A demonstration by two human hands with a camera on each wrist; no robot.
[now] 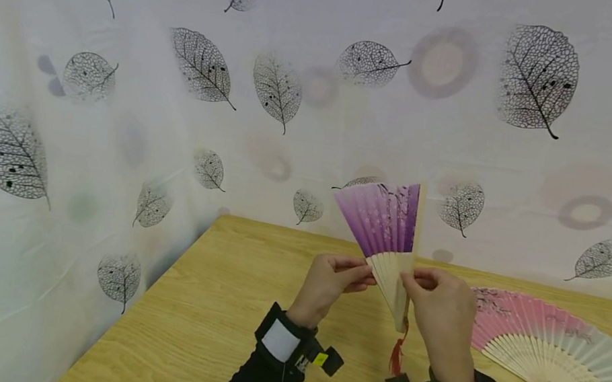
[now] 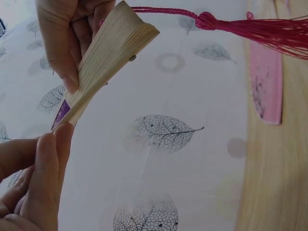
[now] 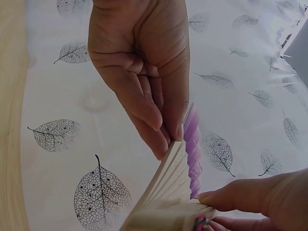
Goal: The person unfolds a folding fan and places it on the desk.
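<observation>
Under both hands' fingertips [image 1: 412,287], the purple fan [image 1: 388,226] is part-hidden.

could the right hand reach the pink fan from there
Probably yes: the pink fan lies open near the right hand, nothing visible between them, though that hand pinches the purple fan.

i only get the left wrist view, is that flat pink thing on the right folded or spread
Observer: Spread. It is a pink fan, lying fanned out wide on the table.
Operator: ok and the one being held, how far open is it
Observer: Only partly. In the head view the purple fan shows as a narrow wedge.
Operator: which hand is the pink one closer to
Observer: The right grip; in the head view the pink fan shows just to its right.
</observation>
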